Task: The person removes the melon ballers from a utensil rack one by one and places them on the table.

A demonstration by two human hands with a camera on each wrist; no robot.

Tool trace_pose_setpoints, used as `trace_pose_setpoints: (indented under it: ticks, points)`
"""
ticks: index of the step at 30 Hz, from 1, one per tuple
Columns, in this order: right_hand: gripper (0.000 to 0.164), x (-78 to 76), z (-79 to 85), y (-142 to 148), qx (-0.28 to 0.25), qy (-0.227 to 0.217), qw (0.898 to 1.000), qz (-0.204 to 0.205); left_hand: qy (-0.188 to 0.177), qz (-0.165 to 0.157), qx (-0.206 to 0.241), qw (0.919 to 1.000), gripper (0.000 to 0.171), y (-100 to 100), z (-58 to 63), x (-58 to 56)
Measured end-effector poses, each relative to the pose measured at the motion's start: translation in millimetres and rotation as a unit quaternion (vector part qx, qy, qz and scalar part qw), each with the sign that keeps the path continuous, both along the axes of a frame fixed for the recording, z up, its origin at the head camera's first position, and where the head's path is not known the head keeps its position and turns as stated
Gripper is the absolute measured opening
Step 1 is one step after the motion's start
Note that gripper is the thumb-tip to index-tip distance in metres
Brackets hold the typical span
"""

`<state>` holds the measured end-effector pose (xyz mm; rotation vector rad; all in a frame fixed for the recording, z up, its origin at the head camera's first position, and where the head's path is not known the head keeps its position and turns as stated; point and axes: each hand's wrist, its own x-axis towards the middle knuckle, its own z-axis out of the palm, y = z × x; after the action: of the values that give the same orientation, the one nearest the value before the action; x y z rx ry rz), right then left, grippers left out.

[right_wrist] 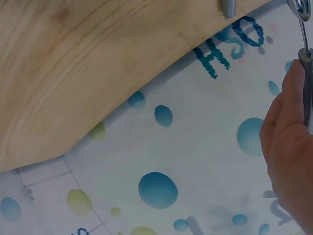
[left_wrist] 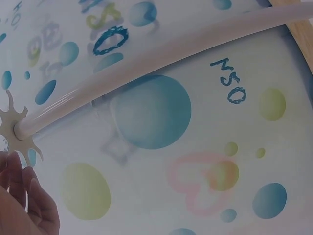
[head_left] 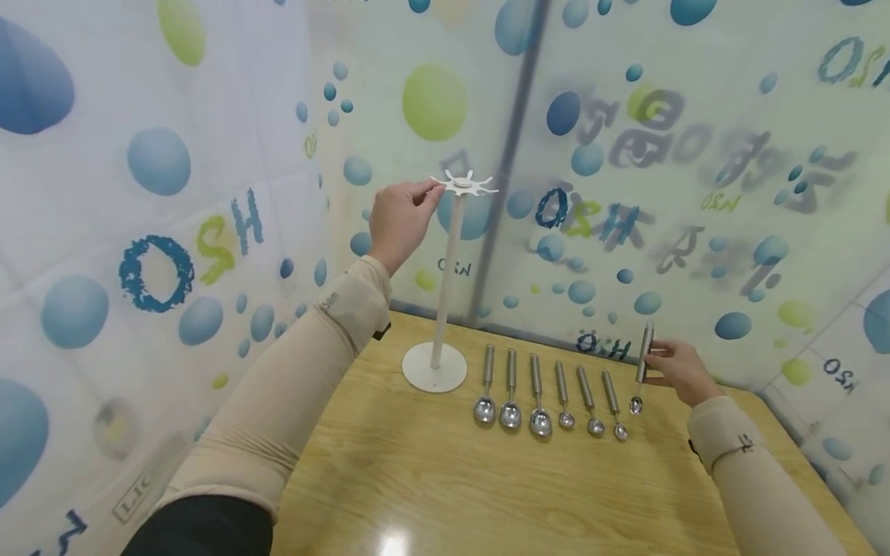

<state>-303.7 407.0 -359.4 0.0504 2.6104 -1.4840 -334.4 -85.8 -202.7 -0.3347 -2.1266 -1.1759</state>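
A white stand (head_left: 446,286) with a round base and a star-shaped top of curved hooks stands upright at the back of the table. My left hand (head_left: 405,218) pinches one hook of that top between thumb and fingertips; in the left wrist view the hand (left_wrist: 29,196) is at the hook's end. My right hand (head_left: 683,369) holds a small measuring spoon (head_left: 645,355) by its metal handle, bowl downward, above the table's right side. Several other metal measuring spoons (head_left: 535,386) lie in a row between stand and right hand, handles toward the back, larger bowls on the left.
The wooden table (head_left: 445,479) has its back edge close to a hanging curtain (head_left: 591,255) printed with bubbles and letters. Another stretch of the same curtain (head_left: 229,154) hangs along the left side, beside my left arm.
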Motion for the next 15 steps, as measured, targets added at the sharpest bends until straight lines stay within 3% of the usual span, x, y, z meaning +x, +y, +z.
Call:
trace_pose_setpoints:
  ticks: [5, 15]
  points:
    - [0.058, -5.8, -13.0, 14, 0.004, -0.039, 0.999, 0.001, -0.003, 0.009, -0.001, 1.0, 0.032, -4, 2.3, 5.0]
    - [0.063, -7.4, -37.8, 28, -0.001, -0.12, 0.993, -0.016, -0.015, -0.007, 0.011, 0.9998, 0.031, -3, 5.7, 14.8]
